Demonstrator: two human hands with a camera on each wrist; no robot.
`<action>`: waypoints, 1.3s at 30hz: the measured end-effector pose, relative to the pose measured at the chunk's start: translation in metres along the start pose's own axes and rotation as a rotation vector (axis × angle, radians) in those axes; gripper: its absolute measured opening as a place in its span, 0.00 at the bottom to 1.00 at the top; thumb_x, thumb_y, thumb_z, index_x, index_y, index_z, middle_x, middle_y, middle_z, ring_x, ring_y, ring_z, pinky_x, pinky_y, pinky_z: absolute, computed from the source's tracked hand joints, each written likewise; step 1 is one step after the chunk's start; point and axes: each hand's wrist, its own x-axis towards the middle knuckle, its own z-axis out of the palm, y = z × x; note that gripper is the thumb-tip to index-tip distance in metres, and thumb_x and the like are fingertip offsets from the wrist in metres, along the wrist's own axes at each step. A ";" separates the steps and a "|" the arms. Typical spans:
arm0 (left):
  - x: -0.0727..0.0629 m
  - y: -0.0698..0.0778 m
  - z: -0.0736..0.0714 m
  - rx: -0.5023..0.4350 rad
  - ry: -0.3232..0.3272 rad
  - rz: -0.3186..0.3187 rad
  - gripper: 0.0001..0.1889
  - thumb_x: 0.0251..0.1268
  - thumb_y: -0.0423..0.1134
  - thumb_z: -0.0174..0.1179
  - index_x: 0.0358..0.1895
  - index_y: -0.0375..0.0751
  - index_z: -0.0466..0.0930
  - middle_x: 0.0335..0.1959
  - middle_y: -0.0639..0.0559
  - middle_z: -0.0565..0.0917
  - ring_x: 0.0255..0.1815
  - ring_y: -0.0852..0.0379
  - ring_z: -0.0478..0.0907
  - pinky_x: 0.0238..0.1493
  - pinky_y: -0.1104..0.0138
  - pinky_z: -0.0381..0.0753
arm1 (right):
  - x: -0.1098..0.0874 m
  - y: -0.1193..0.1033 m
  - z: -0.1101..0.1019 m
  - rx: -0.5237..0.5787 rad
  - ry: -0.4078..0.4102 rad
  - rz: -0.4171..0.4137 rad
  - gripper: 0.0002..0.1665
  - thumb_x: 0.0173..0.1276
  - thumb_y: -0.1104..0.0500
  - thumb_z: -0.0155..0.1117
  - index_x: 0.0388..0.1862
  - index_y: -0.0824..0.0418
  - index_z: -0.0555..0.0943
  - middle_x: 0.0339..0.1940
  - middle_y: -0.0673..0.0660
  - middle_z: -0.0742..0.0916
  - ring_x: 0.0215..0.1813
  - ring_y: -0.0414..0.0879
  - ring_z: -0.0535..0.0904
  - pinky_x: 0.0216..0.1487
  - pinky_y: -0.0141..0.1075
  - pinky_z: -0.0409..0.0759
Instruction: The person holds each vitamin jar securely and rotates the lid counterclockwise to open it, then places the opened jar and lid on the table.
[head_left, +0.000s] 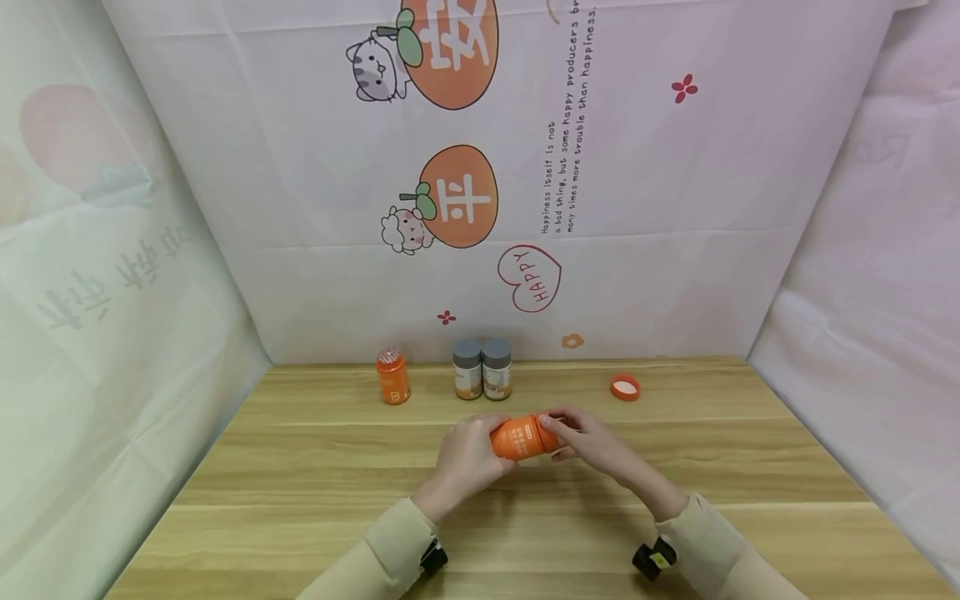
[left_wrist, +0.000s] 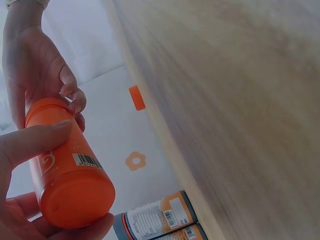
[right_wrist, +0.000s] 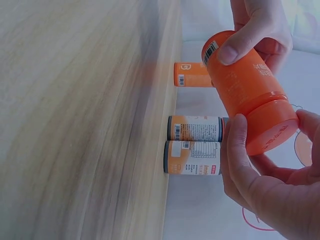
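Note:
An orange bottle (head_left: pixel 516 439) with pale printing is tilted on its side above the table, held between both hands. My left hand (head_left: pixel 471 457) grips its body near the base, the thumb lying along the side in the left wrist view. With fingers and thumb around the orange cap (right_wrist: pixel 272 129), my right hand (head_left: pixel 592 437) holds the other end. The cap sits on the bottle's neck. Farther back on the left stands a second orange bottle (head_left: pixel 393 381) with a whitish, patterned top and no orange cap on it.
Two grey-lidded bottles (head_left: pixel 468 375) stand side by side near the back edge. A loose orange cap (head_left: pixel 625 387) with a white inside lies at the back right of the wooden table (head_left: pixel 300 492). A printed white cloth (head_left: pixel 637 208) hangs behind and at both sides.

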 end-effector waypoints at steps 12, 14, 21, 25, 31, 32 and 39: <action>0.001 -0.002 -0.004 -0.088 -0.080 -0.076 0.29 0.36 0.40 0.77 0.51 0.44 0.82 0.42 0.51 0.85 0.36 0.59 0.78 0.38 0.65 0.76 | -0.004 -0.002 -0.003 -0.001 -0.001 -0.025 0.33 0.68 0.47 0.59 0.64 0.66 0.68 0.59 0.66 0.76 0.53 0.51 0.78 0.49 0.49 0.80; 0.001 -0.003 -0.004 -0.111 -0.090 -0.079 0.29 0.35 0.39 0.77 0.50 0.43 0.82 0.42 0.51 0.85 0.36 0.59 0.77 0.38 0.65 0.76 | -0.005 -0.002 -0.004 -0.010 -0.006 -0.034 0.33 0.67 0.48 0.60 0.65 0.66 0.68 0.60 0.66 0.77 0.55 0.53 0.77 0.50 0.49 0.80; 0.002 -0.004 -0.006 -0.203 -0.133 -0.106 0.30 0.31 0.41 0.78 0.48 0.43 0.83 0.40 0.52 0.85 0.35 0.61 0.76 0.38 0.65 0.75 | -0.003 0.003 -0.011 -0.040 -0.076 -0.103 0.31 0.67 0.50 0.61 0.64 0.62 0.70 0.60 0.63 0.77 0.58 0.55 0.76 0.51 0.41 0.80; 0.003 -0.006 -0.006 -0.244 -0.157 -0.133 0.31 0.30 0.43 0.79 0.48 0.46 0.83 0.40 0.54 0.85 0.36 0.61 0.76 0.40 0.65 0.75 | -0.003 0.004 -0.014 -0.050 -0.119 -0.159 0.30 0.67 0.53 0.62 0.64 0.62 0.69 0.59 0.62 0.78 0.59 0.57 0.75 0.51 0.35 0.79; 0.003 -0.007 -0.006 -0.276 -0.180 -0.144 0.31 0.30 0.44 0.79 0.48 0.48 0.84 0.41 0.55 0.85 0.37 0.61 0.77 0.41 0.64 0.76 | -0.002 0.005 -0.018 -0.088 -0.134 -0.226 0.29 0.64 0.55 0.65 0.63 0.60 0.71 0.57 0.60 0.80 0.60 0.57 0.75 0.51 0.33 0.78; 0.003 -0.007 -0.006 -0.280 -0.183 -0.144 0.31 0.30 0.43 0.79 0.48 0.47 0.84 0.42 0.55 0.85 0.38 0.61 0.77 0.42 0.64 0.76 | -0.002 0.005 -0.019 -0.088 -0.138 -0.235 0.29 0.63 0.56 0.66 0.62 0.59 0.72 0.57 0.60 0.80 0.60 0.57 0.75 0.51 0.34 0.78; 0.002 -0.007 -0.006 -0.304 -0.208 -0.148 0.31 0.30 0.42 0.79 0.48 0.45 0.84 0.43 0.53 0.85 0.39 0.60 0.77 0.43 0.63 0.76 | -0.001 0.007 -0.021 -0.012 -0.208 -0.302 0.31 0.60 0.62 0.68 0.62 0.63 0.70 0.60 0.61 0.77 0.61 0.48 0.74 0.56 0.37 0.76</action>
